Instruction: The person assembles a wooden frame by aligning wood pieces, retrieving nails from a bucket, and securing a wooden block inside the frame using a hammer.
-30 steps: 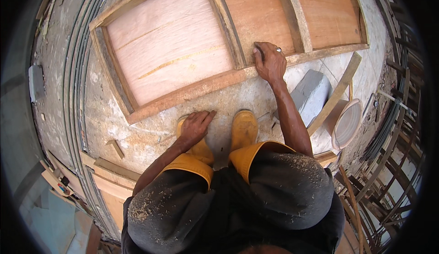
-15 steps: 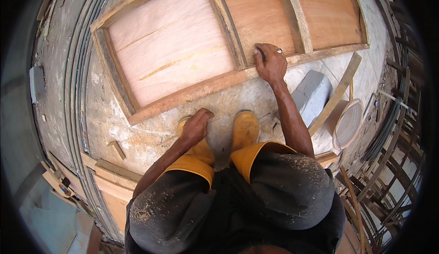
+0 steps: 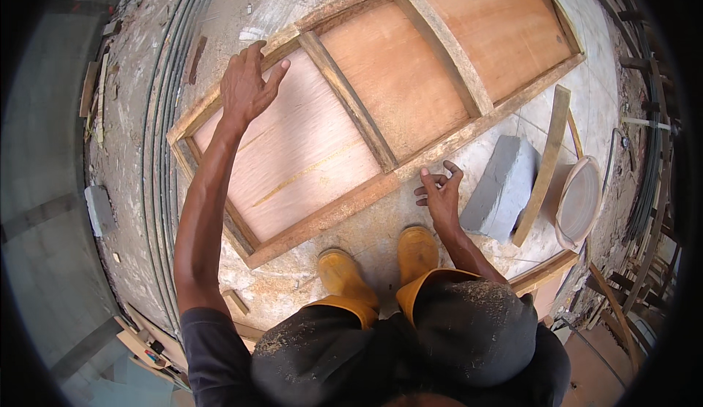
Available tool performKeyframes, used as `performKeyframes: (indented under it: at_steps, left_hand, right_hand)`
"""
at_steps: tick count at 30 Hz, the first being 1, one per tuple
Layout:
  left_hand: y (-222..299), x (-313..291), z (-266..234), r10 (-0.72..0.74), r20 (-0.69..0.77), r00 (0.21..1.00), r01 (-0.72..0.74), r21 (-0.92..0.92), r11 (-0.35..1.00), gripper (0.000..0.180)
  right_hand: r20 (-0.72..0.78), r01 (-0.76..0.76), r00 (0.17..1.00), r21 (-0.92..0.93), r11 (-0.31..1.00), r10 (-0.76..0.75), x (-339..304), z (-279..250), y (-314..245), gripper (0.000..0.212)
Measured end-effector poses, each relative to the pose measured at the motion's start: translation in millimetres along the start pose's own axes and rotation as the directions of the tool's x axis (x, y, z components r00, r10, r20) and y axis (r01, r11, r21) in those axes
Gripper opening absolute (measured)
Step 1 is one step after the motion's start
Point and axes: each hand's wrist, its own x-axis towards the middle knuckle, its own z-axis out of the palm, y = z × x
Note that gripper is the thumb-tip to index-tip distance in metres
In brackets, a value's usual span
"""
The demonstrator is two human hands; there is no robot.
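Observation:
A long wooden frame [image 3: 329,215] with crossbars lies on the floor in front of me, backed by plywood panels, one pale pink [image 3: 300,143] and the others orange-brown [image 3: 388,63]. My left hand [image 3: 247,88] reaches over the pale panel to the far rail, fingers spread and holding nothing; whether the fingertips touch the wood I cannot tell. Just off the near rail, beside the crossbar's end, hovers my right hand [image 3: 442,196]. Its fingers are bent but apart, with nothing visible between them.
Right of my right hand stand a grey block [image 3: 498,187], a leaning wooden strip [image 3: 543,165] and a whitish bucket [image 3: 578,203]. Long thin rods [image 3: 157,128] run along the left floor. My yellow boots [image 3: 346,281] are close to the near rail. Scrap wood lies far right.
My left hand has gone from above my boot out to the far rail. The right hand has come off the near rail toward me, its fingers loosening. The view has shifted too.

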Motion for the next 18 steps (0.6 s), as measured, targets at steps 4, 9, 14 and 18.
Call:
performKeyframes:
  at_steps: [4,9,14,18]
  left_hand:
    - [-29,72,28,-0.111,0.305,0.946,0.013,0.307,0.952,0.092]
    - [-37,104,65,-0.137,0.527,0.839,-0.006,0.262,0.965,0.107]
    - [-48,113,79,-0.240,0.684,0.689,0.397,-0.080,0.914,0.103]
    - [-35,120,87,-0.310,0.687,0.658,0.504,-0.095,0.859,0.103]
  right_hand:
    - [0.176,-0.228,0.962,0.099,0.969,0.209,0,9,8,0.085]
    - [0.264,-0.201,0.949,0.088,0.976,0.172,6,7,6,0.078]
    - [0.320,-0.249,0.928,0.144,0.958,0.193,27,3,7,0.073]
    - [0.295,-0.300,0.924,0.158,0.941,0.244,37,8,-2,0.073]
